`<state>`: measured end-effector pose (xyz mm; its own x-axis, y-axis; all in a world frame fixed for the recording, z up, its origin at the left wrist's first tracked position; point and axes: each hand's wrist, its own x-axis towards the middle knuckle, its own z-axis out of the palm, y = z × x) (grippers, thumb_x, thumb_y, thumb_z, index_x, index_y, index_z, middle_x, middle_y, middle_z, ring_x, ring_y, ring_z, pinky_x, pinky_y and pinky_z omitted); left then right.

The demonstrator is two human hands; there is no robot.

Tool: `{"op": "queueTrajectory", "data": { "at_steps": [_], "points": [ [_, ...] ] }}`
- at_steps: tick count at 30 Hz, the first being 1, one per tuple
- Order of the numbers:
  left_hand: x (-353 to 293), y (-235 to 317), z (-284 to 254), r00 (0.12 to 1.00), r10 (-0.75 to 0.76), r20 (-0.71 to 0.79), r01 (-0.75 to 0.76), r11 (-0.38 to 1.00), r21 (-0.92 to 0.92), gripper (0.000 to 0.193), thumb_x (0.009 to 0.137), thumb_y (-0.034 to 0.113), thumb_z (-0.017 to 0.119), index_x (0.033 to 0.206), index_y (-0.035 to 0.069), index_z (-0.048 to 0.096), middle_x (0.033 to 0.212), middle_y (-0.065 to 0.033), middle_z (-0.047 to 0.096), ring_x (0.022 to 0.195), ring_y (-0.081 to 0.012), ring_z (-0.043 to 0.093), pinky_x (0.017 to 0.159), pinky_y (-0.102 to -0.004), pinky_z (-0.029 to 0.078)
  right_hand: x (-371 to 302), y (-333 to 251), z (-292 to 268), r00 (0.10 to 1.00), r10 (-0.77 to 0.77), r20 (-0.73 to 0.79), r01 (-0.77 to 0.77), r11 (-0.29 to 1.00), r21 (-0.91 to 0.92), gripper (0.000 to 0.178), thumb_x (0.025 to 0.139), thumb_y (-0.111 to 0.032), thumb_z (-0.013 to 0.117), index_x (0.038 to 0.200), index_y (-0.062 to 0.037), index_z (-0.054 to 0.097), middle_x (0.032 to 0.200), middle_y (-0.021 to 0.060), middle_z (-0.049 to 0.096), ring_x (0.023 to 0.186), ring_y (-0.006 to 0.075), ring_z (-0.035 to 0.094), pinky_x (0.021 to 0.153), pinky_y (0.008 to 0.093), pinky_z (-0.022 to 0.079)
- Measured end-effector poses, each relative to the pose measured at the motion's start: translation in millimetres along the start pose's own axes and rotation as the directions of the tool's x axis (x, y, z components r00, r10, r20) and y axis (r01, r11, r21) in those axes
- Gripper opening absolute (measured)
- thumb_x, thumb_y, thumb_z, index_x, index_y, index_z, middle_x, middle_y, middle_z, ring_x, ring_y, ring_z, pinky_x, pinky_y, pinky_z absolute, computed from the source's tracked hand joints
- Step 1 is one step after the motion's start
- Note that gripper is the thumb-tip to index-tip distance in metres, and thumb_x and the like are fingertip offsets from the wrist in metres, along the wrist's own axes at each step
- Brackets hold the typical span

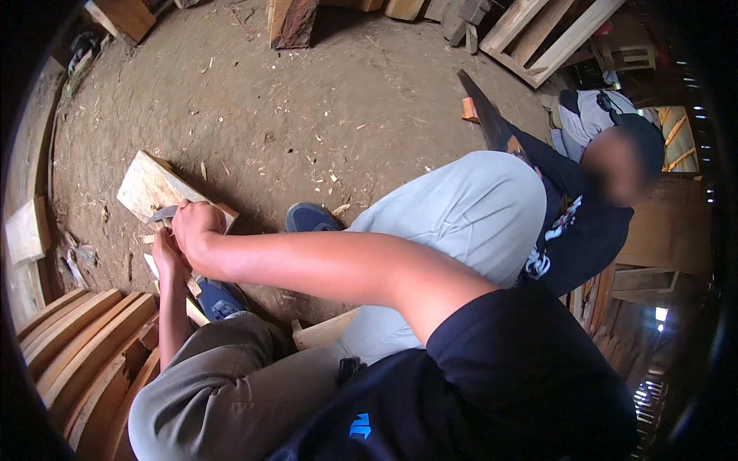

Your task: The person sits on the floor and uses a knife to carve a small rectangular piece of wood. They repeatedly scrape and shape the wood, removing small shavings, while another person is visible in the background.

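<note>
At the left of the head view both my hands are close together over a pale wooden block (pixel 150 184) lying on the dirt floor. My right hand (pixel 198 224) is closed, and a curved grey metal tool (pixel 162 214) sticks out beside its fingers; its handle is hidden. Just below and touching or nearly touching it, my left hand (pixel 169 255) is also closed. A small pale wooden end shows between the hands, but what the left fingers grip is mostly hidden. My shoe (pixel 221 300) is next to the left wrist.
Several curved wooden boards (pixel 84 346) stand at the lower left. A co-worker (pixel 592 169) sits close on the right, beside a handsaw (pixel 486 115) with a dark blade. Wooden frames (pixel 546 38) lie at the far right. Wood chips dot the dirt floor (pixel 254 138).
</note>
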<state>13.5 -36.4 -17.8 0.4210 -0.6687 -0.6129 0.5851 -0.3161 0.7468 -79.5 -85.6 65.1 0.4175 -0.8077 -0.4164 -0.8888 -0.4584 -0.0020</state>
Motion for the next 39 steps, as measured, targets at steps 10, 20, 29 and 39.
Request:
{"op": "queueTrajectory", "data": {
  "at_steps": [10,20,29,39],
  "points": [
    [5,1,-13,0.996,0.020,0.081,-0.020,1.000,-0.003,0.032,0.097,0.031,0.036,0.089,0.006,0.054,0.090,-0.0100,0.062,0.084,-0.0212,0.059,0.079,-0.0366,0.047,-4,-1,-13,0.999,-0.031,0.006,0.031,0.999,-0.023,0.019,0.070,-0.016,0.073,0.089,-0.0186,0.069,0.076,-0.0085,0.065,0.066,0.0092,0.064,0.043,0.0296,0.050],
    [0,1,-6,1.000,0.027,-0.008,-0.026,0.999,0.038,0.035,0.096,0.036,0.037,0.087,0.008,0.054,0.075,-0.0067,0.060,0.064,-0.0174,0.057,0.056,-0.0323,0.047,-6,4,-18,0.998,-0.064,0.015,0.064,0.996,-0.065,0.026,0.069,-0.019,0.075,0.093,-0.0164,0.069,0.078,-0.0078,0.065,0.067,0.0081,0.064,0.042,0.0291,0.050],
    [-6,2,2,0.998,0.033,-0.055,-0.027,0.994,0.104,0.037,0.096,0.039,0.034,0.083,0.010,0.053,0.063,-0.0030,0.057,0.044,-0.0132,0.049,0.037,-0.0259,0.037,-4,9,-21,0.982,-0.142,0.124,0.148,0.988,-0.037,0.030,0.082,-0.021,0.065,0.109,-0.0090,0.061,0.095,-0.0006,0.066,0.081,0.0101,0.066,0.046,0.0288,0.051],
    [14,-6,-16,0.999,-0.037,0.024,0.037,0.999,0.001,0.040,0.099,0.032,0.034,0.116,0.001,0.052,0.118,-0.0146,0.059,0.110,-0.0263,0.055,0.100,-0.0401,0.037,-2,3,-1,1.000,-0.005,0.015,0.005,1.000,-0.006,0.028,0.086,-0.026,0.059,0.107,-0.0072,0.059,0.094,0.0026,0.061,0.073,0.0152,0.067,0.038,0.0350,0.049]
  ]
}}
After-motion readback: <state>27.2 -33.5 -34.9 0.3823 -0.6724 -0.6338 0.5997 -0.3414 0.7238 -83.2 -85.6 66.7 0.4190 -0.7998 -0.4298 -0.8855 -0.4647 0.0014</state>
